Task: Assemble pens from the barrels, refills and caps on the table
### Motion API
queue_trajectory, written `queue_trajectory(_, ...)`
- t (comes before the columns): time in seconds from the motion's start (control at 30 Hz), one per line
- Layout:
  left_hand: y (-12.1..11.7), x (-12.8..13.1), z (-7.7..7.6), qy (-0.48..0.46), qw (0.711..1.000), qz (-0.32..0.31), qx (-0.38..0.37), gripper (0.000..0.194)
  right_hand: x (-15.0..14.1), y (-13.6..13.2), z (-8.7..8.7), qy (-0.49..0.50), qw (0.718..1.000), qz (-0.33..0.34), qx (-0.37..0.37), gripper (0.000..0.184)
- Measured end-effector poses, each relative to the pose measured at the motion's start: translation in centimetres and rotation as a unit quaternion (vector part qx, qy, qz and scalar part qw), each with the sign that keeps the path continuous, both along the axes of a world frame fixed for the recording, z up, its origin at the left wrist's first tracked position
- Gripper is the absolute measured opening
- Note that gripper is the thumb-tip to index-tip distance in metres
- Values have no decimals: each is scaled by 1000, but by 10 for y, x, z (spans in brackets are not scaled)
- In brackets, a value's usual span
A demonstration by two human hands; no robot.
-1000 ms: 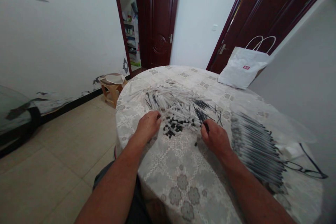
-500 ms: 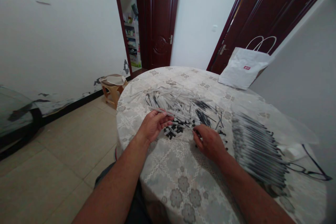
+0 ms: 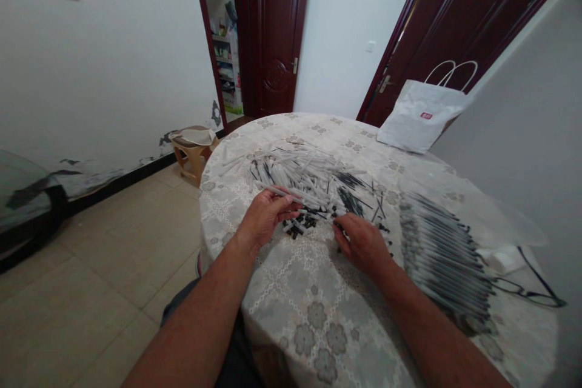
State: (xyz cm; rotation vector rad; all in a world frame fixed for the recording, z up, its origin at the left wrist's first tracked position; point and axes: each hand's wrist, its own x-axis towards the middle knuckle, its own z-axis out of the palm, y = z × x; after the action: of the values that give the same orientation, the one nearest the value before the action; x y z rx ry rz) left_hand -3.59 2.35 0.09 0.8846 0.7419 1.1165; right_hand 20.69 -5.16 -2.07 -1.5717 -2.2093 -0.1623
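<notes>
1. Left hand (image 3: 268, 217), one: thumb and fingers pinched on a pale tube (image 3: 274, 191), long axis slanting rightward and towards the wearer, one end facing the other hand.
2. Right hand (image 3: 361, 241), one: fingers curled narrow; contents, if any, cannot be told.
3. Small black pieces (image 3: 295, 229), loose: between the hands.
4. Loose pale tubes (image 3: 300, 171), heaped: beyond both hands.
5. Black rods (image 3: 349, 201), bunched: just beyond the right hand, the nearer one.
6. White bag (image 3: 418, 121), one: red label (image 3: 426, 116), writing illegible.
</notes>
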Motion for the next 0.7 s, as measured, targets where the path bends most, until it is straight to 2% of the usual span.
queue_trajectory(0.1, 0, 0, 1, 7, 1000, 1, 6, 31, -1, -3, 5, 51, 999, 9, 2, 26)
queue_trajectory(0.23, 1, -2, 1, -14, 1000, 4, 2, 31, -2, -7, 11, 196, 980, 6, -20, 22)
queue_trajectory(0.37, -4, 3, 1, 5, 999, -38, 6, 31, -3, -8, 10, 341, 936, -7, -82, 22)
queue_trajectory(0.5, -15, 20, -3, -10, 994, -107, -21, 29, -6, -6, 8, 462, 875, 16, -146, 22)
queue_trajectory(0.6, -24, 31, -5, -30, 982, -176, -53, 28, -11, -6, 5, 514, 839, 37, -173, 25)
queue_trajectory(0.7, -28, 34, -4, -56, 972, -212, -81, 26, -10, -6, 3, 540, 816, 64, -198, 29)
